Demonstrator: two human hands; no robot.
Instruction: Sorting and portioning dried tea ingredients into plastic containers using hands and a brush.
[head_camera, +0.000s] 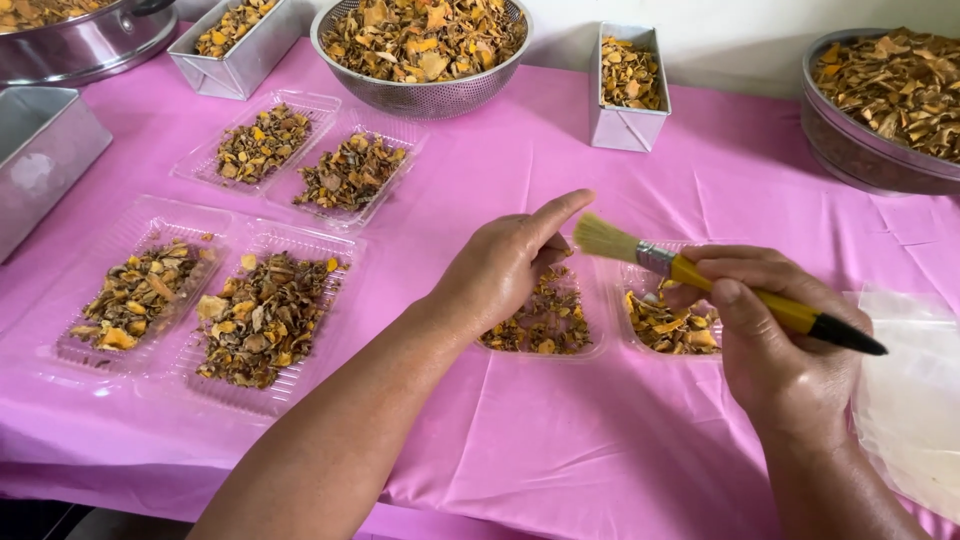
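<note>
Spread over the pink-covered surface (620, 440): four clear plastic trays (262, 145) of dried brown and orange pieces at left, in two pairs. Along the far edge, a mesh metal bowl (420, 95) heaped with the same pieces, flanked by two small rectangular tins (627, 125), a round metal pan (860, 150) at right. At far left, an empty metal box (40, 150); at right edge, a clear bag (910, 400).
</note>
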